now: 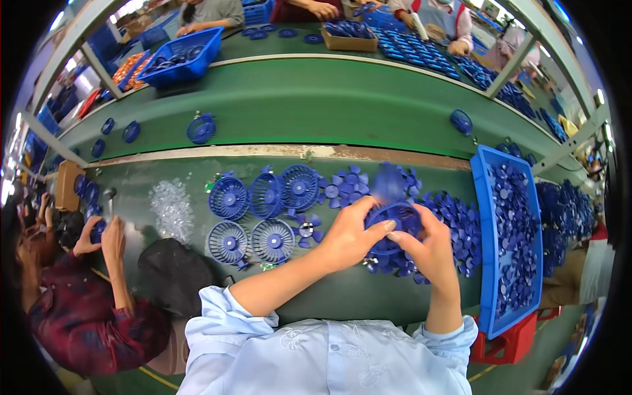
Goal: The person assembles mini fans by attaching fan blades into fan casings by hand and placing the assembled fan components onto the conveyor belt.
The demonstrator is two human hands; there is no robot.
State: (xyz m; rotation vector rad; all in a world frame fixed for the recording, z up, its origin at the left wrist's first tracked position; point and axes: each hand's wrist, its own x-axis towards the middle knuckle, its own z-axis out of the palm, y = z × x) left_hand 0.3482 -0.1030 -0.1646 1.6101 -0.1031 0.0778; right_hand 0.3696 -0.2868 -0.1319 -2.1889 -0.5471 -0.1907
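Note:
In front of me a round blue fan cage (403,212) is held between both hands, above a heap of blue fan blades (454,220). My left hand (352,232) grips its left side, thumb across the near rim. On the opposite side my right hand (429,245) has thumb and fingers closed around the edge. Just beyond the cage is a motion-blurred blue shape (390,183), perhaps a fan blade. Left of my hands lie several ribbed blue fan cages (273,241), with a loose fan blade (306,228) beside them.
A blue bin (486,250) full of fan blades stands at the right. Small clear pieces (172,207) and a dark mesh cloth (172,273) lie leftward. The green conveyor belt (296,108) carries several fan cages. A co-worker's hands (105,237) work at the left with a tool.

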